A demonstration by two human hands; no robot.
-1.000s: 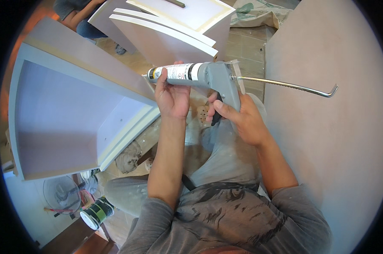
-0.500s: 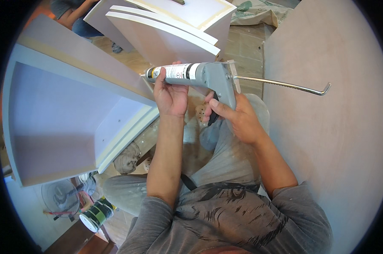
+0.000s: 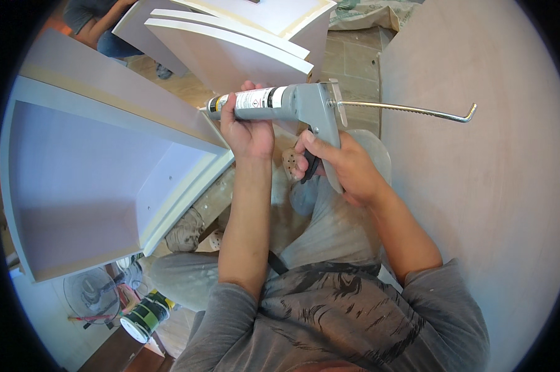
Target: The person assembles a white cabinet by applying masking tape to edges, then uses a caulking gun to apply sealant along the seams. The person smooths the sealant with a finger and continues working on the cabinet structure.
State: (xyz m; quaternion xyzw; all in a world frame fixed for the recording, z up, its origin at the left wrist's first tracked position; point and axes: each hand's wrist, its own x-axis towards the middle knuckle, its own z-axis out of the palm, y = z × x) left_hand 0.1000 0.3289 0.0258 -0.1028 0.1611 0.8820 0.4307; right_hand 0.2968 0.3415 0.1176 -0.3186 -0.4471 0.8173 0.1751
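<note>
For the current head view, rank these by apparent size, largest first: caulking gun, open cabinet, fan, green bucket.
1. Open cabinet
2. Caulking gun, counting its rod
Unranked, both smaller: fan and green bucket look much alike in size, so their order is unsure.

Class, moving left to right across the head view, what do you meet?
Fan, green-and-black bucket, left hand holding the grey caulking gun, right hand gripping it too, large pale panel.
</note>
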